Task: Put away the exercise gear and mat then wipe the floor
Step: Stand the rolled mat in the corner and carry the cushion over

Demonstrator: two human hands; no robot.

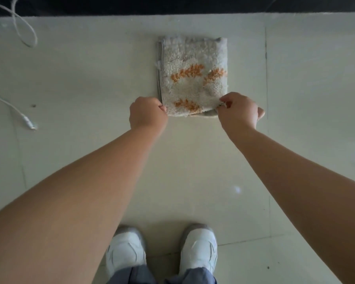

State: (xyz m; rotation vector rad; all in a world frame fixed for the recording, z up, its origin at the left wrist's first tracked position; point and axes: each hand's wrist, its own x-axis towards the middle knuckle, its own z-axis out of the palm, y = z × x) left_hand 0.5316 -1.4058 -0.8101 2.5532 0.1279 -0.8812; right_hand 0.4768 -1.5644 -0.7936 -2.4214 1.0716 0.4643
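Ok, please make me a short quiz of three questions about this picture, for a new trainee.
1. True or false: both hands grip the mat.
2. Which hand holds the near right corner? A) left hand B) right hand
3. Fill in: a white ____ lies on the floor at the left.

Key: 1 true; 2 B; 3 cable.

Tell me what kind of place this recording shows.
Probably a room in a home: pale tiled floor, a small folded shaggy mat gripped by both hands, left hand and right hand, and a loose white cable lying nearby.
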